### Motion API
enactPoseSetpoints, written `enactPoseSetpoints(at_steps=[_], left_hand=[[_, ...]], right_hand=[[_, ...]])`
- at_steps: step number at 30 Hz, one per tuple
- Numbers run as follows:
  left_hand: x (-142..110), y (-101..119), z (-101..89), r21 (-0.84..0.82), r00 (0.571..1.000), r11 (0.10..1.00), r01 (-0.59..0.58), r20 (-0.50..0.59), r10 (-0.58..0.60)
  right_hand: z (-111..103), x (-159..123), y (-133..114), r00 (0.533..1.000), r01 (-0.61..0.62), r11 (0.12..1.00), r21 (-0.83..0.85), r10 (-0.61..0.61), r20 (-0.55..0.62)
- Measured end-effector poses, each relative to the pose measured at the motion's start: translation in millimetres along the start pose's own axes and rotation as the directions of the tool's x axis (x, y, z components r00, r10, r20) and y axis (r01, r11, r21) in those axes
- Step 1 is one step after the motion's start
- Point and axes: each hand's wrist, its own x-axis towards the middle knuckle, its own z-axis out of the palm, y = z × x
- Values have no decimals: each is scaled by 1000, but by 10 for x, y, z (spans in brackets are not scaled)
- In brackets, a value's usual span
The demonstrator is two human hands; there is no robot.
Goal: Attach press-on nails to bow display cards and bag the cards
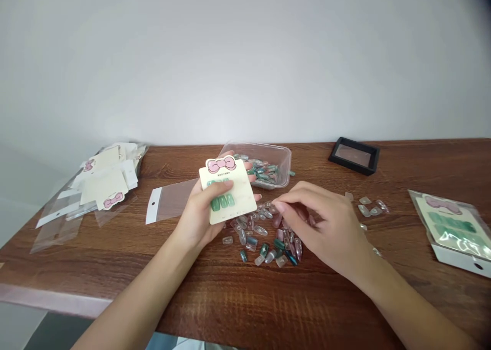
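Note:
My left hand is wrapped round a cream display card with a pink bow at its top, tilted above the table. Its thumb presses on the card's face, beside two short rows of green press-on nails. Over the loose pile of press-on nails, in clear, green and purplish shades, hovers my right hand. The thumb and forefinger of that hand are pinched together near the card's right edge; what lies between them is too small to make out.
Behind the pile stands a clear plastic tub of nails. A black frame-like box sits back right, above scattered clear nails. At the right lies a bagged card; cards and bags are heaped left, near a flat bag.

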Motion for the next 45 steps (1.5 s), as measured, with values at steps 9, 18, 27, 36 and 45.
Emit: enactPoseSetpoints(at_steps=[9, 18, 27, 36, 45], left_hand=[[6, 12, -2, -12, 999, 1000, -28, -21, 28], [6, 29, -4, -20, 999, 1000, -8, -33, 7], [22, 10, -36, -7, 1000, 1000, -2, -27, 1], [32, 37, -37, -29, 999, 1000, 8, -46, -9], [22, 48, -20, -33, 999, 999, 3, -51, -4]], right_hand=[[0, -98, 153, 809, -16, 989, -145, 98, 580], [-82, -82, 183, 712, -61, 990, -126, 132, 690], [-5, -77, 176, 714, 6, 993, -116, 77, 696], [-23, -67, 214, 832, -23, 990, -139, 96, 547], [61, -108, 158, 916, 92, 995, -34, -71, 395]])
